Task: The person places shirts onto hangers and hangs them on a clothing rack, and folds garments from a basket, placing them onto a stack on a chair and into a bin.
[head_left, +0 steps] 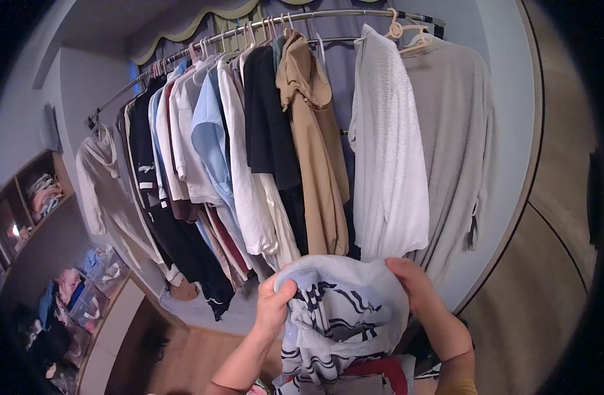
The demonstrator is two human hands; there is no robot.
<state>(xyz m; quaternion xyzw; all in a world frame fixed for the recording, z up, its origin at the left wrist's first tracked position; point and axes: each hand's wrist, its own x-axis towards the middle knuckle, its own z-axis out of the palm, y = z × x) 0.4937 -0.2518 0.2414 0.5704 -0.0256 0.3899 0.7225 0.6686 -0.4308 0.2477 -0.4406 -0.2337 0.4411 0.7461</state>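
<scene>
A white and pale grey cloth (348, 322) with dark stripes is bunched up at the lower middle. My left hand (273, 304) grips its left edge, thumb on top. At the cloth's upper right edge, my right hand (410, 280) holds on, its fingers partly hidden behind the fabric. Under the cloth lie a red item (387, 372) and other folded fabric, mostly covered.
A metal rail (341, 13) spans the top with many hanging clothes, among them a tan garment (315, 171) and a white fuzzy one (387, 151). Shelves (25, 230) with clothes and bins stand left. A brown panel (539, 283) is on the right.
</scene>
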